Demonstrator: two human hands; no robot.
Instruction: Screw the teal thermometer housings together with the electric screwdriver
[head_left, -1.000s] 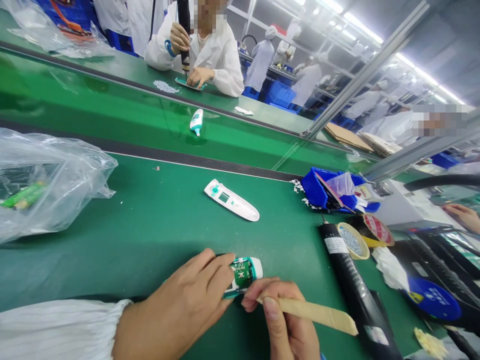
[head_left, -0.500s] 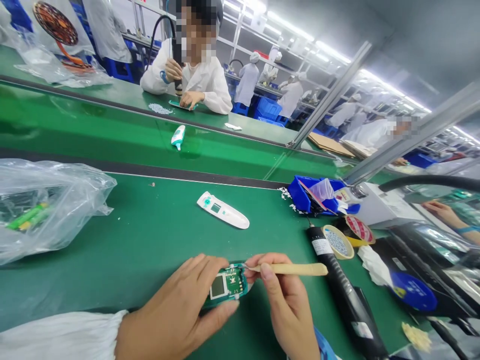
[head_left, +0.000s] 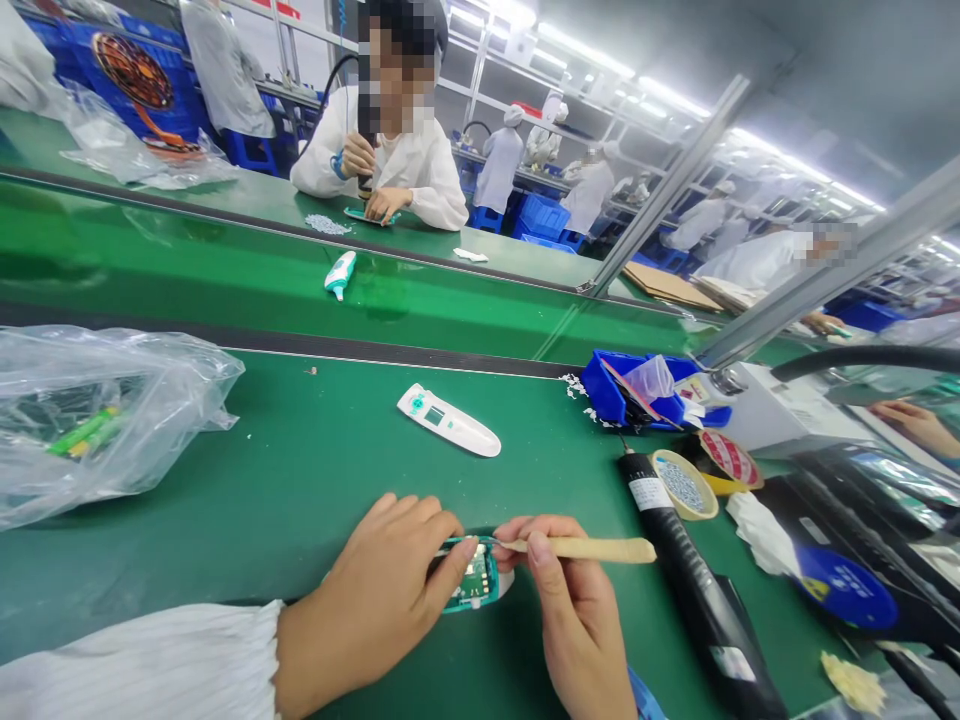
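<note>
A teal-edged housing with a green circuit board [head_left: 477, 580] lies near the front of the green bench. My left hand [head_left: 394, 580] is closed over its left part, thumb and fingers at its upper edge, hiding the display. My right hand [head_left: 574, 590] pinches a tool with a pale wooden-looking handle [head_left: 607, 549]; the tool's thin tip reaches the upper edge of the housing beside my left thumb. Beyond the hands rests a white shell [head_left: 450, 421] with a small window and teal buttons.
Right: a black electric screwdriver [head_left: 690, 570], a dish of screws [head_left: 681, 484], a blue bin [head_left: 611, 388]. Left: a clear plastic bag [head_left: 127, 420]. On the green belt lies a white-teal device [head_left: 340, 275]; a person [head_left: 412, 160] works across it.
My left thumb has moved up from the lower edge of the housing to its upper edge and now covers the display. The white-teal device on the belt has shifted left.
</note>
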